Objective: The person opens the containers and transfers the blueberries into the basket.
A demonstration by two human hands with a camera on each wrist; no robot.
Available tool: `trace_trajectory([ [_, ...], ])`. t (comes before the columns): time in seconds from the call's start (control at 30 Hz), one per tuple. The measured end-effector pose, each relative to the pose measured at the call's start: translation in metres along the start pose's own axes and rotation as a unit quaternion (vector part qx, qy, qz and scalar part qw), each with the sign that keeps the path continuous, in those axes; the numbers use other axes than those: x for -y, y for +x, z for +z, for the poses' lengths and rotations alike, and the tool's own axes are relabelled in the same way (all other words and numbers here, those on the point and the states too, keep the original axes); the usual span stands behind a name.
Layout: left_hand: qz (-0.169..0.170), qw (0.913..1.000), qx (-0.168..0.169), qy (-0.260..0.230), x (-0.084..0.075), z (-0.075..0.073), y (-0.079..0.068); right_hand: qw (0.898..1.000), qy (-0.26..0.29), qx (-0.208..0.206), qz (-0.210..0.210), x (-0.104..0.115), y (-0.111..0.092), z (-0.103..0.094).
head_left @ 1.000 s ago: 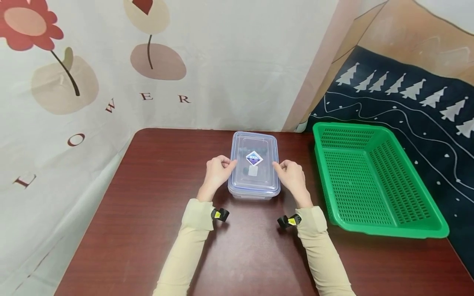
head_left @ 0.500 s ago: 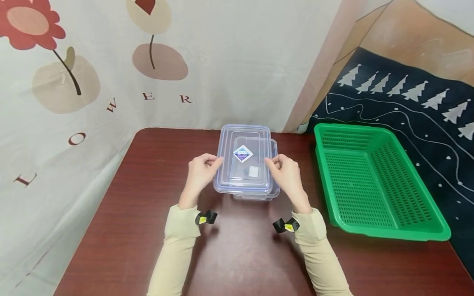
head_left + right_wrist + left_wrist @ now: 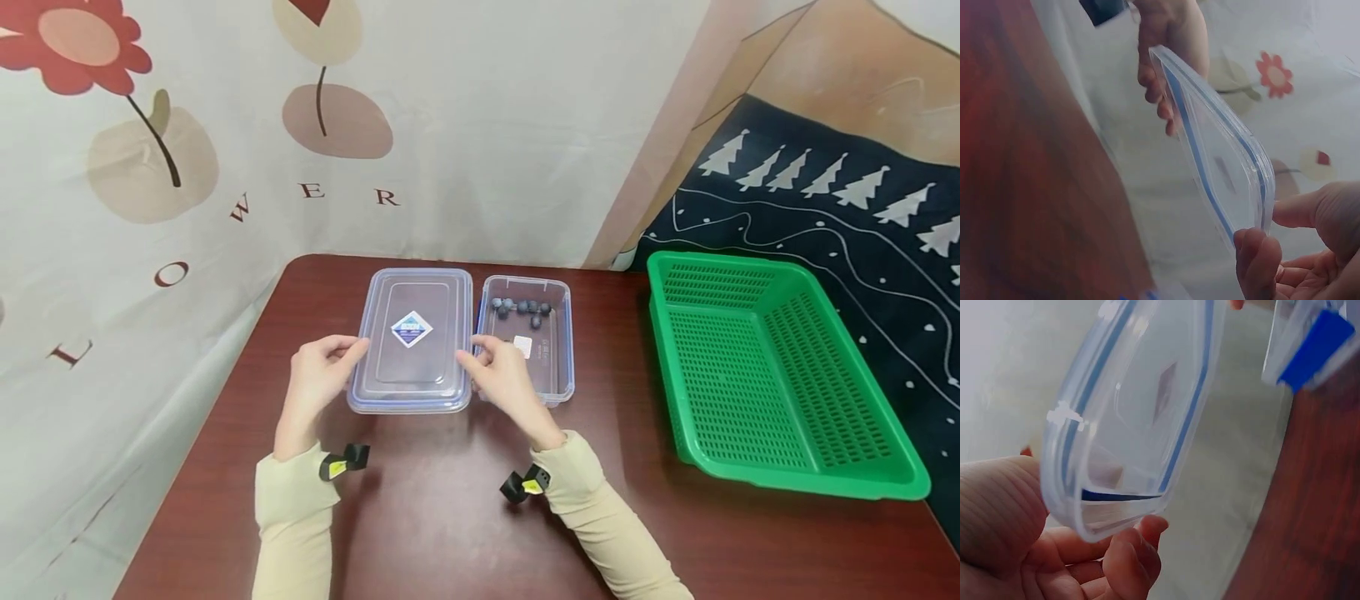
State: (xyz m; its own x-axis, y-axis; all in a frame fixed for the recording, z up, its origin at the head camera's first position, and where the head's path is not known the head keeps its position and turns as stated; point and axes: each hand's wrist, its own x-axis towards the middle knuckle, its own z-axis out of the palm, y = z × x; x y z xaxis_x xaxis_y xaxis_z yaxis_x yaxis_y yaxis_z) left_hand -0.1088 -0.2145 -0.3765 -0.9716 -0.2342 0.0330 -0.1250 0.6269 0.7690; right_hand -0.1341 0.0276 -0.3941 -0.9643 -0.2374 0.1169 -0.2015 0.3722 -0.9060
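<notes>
A clear plastic lid (image 3: pixel 412 367) with a blue seal and a diamond-shaped sticker is held up between both hands in the head view. My left hand (image 3: pixel 318 379) pinches its left edge between thumb and fingers; my right hand (image 3: pixel 506 379) pinches the right edge. Both wrist views show the lid (image 3: pixel 1141 425) off the table, its rim between thumb and fingertips. Just right of it stands the uncovered clear container (image 3: pixel 558 367), partly behind my right hand. Several blueberries (image 3: pixel 528 307) lie toward its far end, and a white label shows on its bottom.
A green perforated basket (image 3: pixel 750 392) stands on the right side of the dark red wooden table (image 3: pixel 435 517). Behind the table hangs a pale curtain (image 3: pixel 510 125) printed with flowers and letters. Dark fabric with white trees (image 3: pixel 840 217) hangs at the right.
Both hands have lifted the lid off the container and carried it left. The container stays in place, and the blueberries inside are now plainly visible.
</notes>
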Motion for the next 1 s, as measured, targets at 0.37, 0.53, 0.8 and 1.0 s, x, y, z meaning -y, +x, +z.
trace_trajectory([
  [0.37, -0.063, 0.9966, 0.038, 0.037, 0.052, -0.01, -0.003, 0.992, -0.029, 0.113, 0.046, -0.001, -0.015, 0.047],
  [0.53, -0.079, 0.9947, 0.051, 0.041, 0.068, -0.002, -0.001, 0.987, -0.04, 0.141, 0.065, -0.013, -0.017, 0.058],
  [0.8, -0.09, 0.992, 0.064, 0.062, 0.079, 0.012, 0.002, 0.98, -0.036, 0.161, 0.111, -0.027, -0.016, 0.064],
  [1.0, -0.067, 0.9914, 0.067, 0.091, 0.077, 0.015, 0.0, 0.975, -0.093, 0.174, 0.102, -0.031, -0.014, 0.067],
])
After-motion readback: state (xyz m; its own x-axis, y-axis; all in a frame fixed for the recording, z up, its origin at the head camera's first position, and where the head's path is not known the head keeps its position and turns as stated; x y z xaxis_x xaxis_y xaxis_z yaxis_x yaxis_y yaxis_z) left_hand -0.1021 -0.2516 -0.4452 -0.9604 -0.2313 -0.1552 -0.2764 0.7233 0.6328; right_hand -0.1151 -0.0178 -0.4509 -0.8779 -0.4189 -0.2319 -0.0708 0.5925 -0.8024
